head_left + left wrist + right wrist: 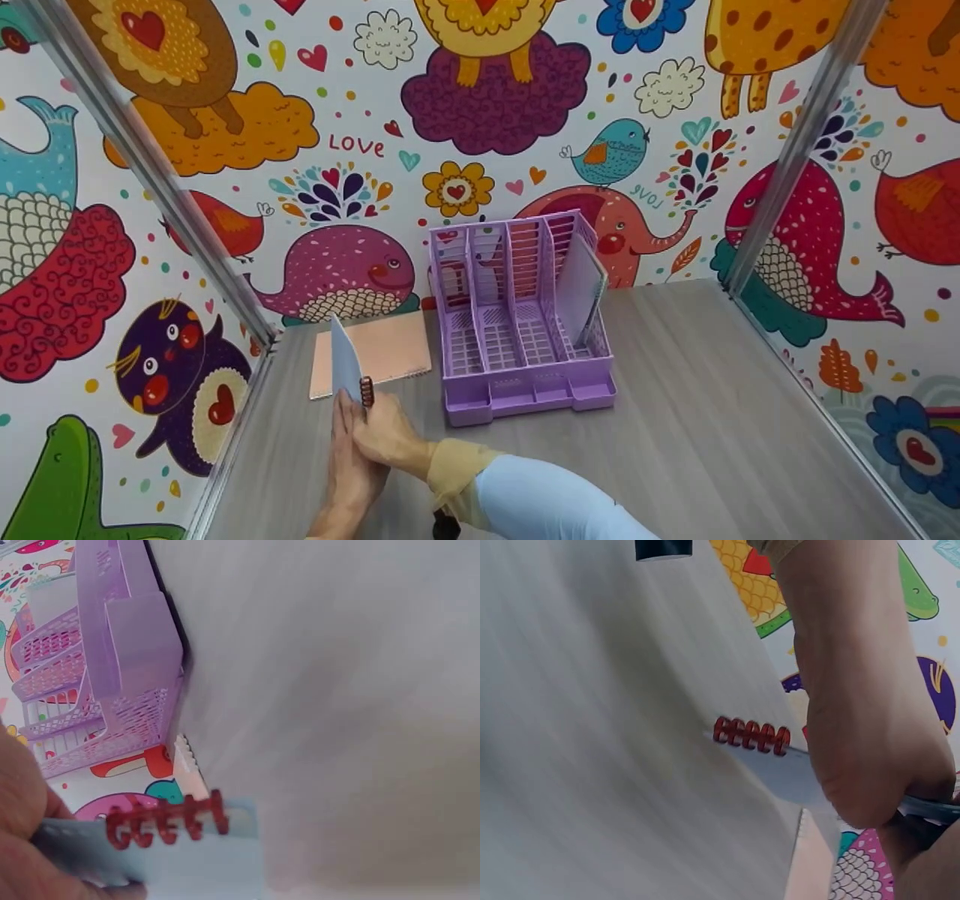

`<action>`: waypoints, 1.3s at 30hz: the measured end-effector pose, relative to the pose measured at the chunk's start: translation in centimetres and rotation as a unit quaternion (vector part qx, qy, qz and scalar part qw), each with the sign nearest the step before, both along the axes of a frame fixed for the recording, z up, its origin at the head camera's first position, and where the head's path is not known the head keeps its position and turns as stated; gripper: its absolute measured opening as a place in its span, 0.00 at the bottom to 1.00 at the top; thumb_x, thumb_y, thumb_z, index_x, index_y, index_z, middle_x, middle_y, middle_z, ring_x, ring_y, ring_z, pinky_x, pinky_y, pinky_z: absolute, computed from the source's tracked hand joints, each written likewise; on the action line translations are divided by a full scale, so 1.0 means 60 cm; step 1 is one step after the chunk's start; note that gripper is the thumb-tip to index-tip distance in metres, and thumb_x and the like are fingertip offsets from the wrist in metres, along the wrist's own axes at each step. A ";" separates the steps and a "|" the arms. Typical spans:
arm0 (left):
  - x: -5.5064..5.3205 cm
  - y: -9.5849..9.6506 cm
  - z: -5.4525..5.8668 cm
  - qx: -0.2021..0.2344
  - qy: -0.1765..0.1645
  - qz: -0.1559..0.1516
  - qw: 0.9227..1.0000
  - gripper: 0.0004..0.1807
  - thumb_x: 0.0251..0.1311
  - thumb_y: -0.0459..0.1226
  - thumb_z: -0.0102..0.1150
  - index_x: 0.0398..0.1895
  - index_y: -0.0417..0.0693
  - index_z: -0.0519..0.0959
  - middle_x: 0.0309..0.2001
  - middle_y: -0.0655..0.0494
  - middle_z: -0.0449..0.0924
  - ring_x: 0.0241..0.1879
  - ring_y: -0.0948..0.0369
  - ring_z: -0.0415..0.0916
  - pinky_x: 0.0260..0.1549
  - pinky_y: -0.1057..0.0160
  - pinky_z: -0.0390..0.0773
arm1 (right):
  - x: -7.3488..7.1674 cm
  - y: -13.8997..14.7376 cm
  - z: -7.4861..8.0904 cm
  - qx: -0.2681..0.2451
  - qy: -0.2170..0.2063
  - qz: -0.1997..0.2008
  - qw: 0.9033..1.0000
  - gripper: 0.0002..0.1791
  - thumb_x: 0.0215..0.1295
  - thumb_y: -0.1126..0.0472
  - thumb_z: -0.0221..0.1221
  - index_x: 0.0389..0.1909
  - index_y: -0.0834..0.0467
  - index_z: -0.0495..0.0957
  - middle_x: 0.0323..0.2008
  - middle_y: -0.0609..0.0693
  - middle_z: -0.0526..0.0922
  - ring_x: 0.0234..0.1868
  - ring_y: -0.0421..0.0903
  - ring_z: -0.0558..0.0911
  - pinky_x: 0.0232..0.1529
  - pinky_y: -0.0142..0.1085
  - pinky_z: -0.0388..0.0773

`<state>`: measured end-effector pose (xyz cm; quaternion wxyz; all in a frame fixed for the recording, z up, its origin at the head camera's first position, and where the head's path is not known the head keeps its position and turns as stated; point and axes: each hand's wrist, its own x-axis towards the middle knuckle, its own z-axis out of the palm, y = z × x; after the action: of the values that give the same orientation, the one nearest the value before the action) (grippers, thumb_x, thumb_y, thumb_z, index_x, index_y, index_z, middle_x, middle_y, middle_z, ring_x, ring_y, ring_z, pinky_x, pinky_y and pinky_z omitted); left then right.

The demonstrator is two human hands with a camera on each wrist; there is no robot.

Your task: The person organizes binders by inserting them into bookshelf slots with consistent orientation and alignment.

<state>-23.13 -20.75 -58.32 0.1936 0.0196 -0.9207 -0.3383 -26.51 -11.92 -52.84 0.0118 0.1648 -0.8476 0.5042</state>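
Note:
A light blue spiral notebook (346,358) with dark red rings (751,736) stands on edge above the table's left part, seen nearly edge-on in the head view. My left hand (351,461) holds it low down, and in the left wrist view the fingers (45,870) lie along its cover. Beside the rings, my right hand (394,431) grips the same notebook, its wrist crossing over from the right. Behind them a peach spiral notebook (390,349) lies flat on the table, partly hidden by the blue one.
Right of the hands stands a purple desk file organizer (529,382) with several upright compartments and a low front tray. A pale notebook (579,292) leans in its rightmost compartment. Patterned walls (480,172) and metal posts (802,150) border the grey wood-look table (697,420).

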 end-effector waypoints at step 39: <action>-0.116 0.109 -0.017 -0.025 0.102 -0.034 0.994 0.51 0.67 0.23 0.70 0.87 0.34 0.50 0.85 0.26 0.62 0.82 0.35 0.70 0.80 0.37 0.72 | -0.085 0.112 0.051 0.058 0.162 -0.059 0.983 0.10 0.74 0.68 0.61 0.52 0.57 0.83 0.45 0.55 0.95 0.46 0.54 0.95 0.50 0.47 0.92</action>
<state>-30.08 -14.24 -59.31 0.2757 -0.0512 -0.9043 -0.3219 -31.58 -5.20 -49.79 0.1697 0.1944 -0.8703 0.4195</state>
